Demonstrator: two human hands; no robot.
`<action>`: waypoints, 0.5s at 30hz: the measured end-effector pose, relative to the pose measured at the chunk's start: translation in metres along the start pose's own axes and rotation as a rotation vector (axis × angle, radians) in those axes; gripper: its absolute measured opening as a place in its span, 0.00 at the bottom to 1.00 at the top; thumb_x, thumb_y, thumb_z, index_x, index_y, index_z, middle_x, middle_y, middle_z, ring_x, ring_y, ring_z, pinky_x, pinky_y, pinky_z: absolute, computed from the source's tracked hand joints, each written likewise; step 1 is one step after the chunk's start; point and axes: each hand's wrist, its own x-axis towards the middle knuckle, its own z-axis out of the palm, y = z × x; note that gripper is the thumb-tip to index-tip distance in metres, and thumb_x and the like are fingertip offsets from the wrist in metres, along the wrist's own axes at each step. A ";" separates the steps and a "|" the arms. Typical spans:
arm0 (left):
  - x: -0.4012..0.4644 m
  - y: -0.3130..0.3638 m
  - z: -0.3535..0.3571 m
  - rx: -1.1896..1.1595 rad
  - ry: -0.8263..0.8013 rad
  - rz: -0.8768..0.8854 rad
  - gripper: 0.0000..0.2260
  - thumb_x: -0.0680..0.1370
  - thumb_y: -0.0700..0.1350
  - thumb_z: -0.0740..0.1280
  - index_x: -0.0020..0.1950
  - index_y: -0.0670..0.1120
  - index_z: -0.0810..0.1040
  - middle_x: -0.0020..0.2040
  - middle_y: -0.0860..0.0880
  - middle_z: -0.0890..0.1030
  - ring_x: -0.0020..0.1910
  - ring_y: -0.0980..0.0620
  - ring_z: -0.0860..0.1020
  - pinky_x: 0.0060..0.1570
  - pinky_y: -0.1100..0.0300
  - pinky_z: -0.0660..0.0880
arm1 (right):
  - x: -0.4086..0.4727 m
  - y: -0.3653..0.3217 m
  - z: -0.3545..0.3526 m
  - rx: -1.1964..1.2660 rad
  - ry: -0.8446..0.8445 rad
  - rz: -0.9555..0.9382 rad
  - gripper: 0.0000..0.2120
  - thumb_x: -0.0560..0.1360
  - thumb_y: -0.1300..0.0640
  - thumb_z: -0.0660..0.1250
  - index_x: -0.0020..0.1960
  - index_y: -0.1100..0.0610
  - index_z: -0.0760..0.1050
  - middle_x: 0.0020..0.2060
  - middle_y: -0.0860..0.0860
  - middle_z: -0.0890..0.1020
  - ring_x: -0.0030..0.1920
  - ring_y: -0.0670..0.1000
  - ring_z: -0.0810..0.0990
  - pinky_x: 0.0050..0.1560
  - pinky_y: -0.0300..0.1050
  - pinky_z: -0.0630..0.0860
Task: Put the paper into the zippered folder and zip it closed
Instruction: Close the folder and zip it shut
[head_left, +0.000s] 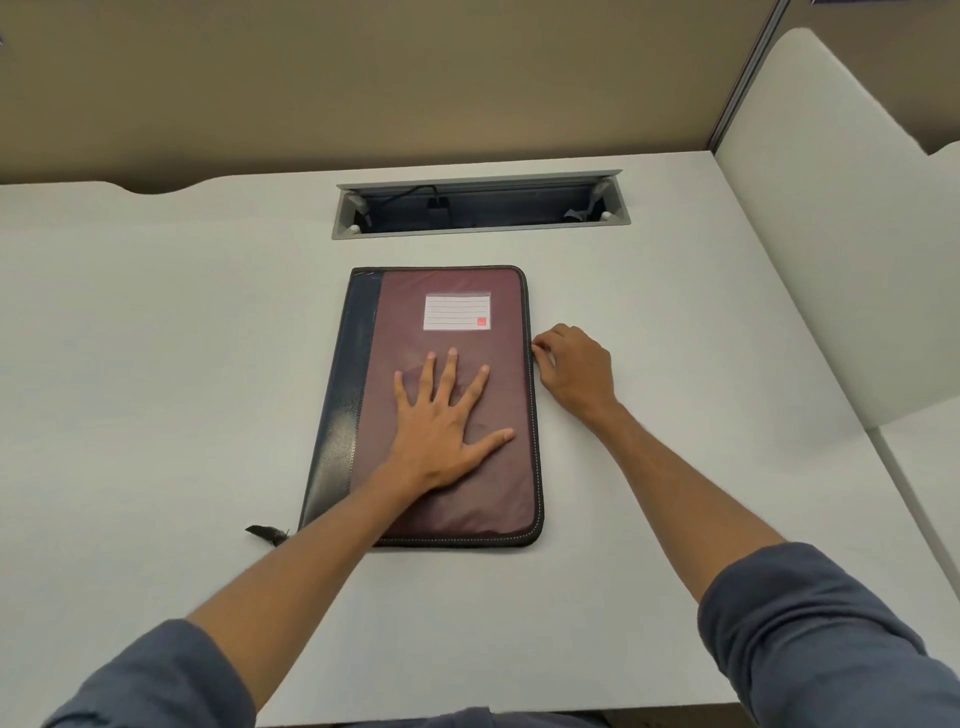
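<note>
The zippered folder (447, 415) lies flat and shut on the white worktop (156, 364), spine to the left, its label window (457, 310) near the far edge. No paper is visible anywhere, so it is most likely already inside; that half of the task looks done. A dark pull tab (266, 533) trails on the worktop just off the folder's near-left corner. Going rightward, the left hand (441, 426) lies in the middle of the maroon cover with all 5 fingers straight and spread, pressing the folder down and clasping nothing. At the folder's right edge, roughly a third of the way down from the far corner, the right hand (574, 371) has its fingertips (540, 349) curled together against the zipper track, apparently pinching the slider, though the slider itself is too small to make out. Judging by that, the zip is partway round and the remaining stretch still has to be closed.
</note>
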 end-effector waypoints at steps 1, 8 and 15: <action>-0.001 0.000 0.002 0.001 0.010 0.006 0.38 0.72 0.77 0.43 0.78 0.62 0.46 0.81 0.46 0.47 0.79 0.41 0.44 0.71 0.31 0.41 | 0.003 0.001 0.001 -0.003 0.007 0.004 0.08 0.78 0.56 0.64 0.49 0.56 0.81 0.43 0.51 0.81 0.45 0.54 0.78 0.37 0.47 0.75; -0.003 -0.001 0.004 -0.012 0.059 0.032 0.38 0.73 0.76 0.46 0.78 0.61 0.47 0.81 0.47 0.48 0.79 0.43 0.45 0.71 0.32 0.43 | 0.052 0.008 0.010 -0.002 0.030 0.067 0.09 0.79 0.55 0.63 0.49 0.57 0.81 0.44 0.53 0.81 0.44 0.55 0.78 0.38 0.47 0.74; -0.004 -0.002 0.005 -0.013 0.060 0.061 0.38 0.73 0.76 0.49 0.79 0.60 0.49 0.81 0.47 0.49 0.79 0.43 0.46 0.72 0.32 0.45 | 0.115 0.025 0.011 -0.079 -0.040 -0.016 0.11 0.80 0.54 0.61 0.53 0.56 0.81 0.48 0.52 0.82 0.48 0.54 0.79 0.43 0.51 0.77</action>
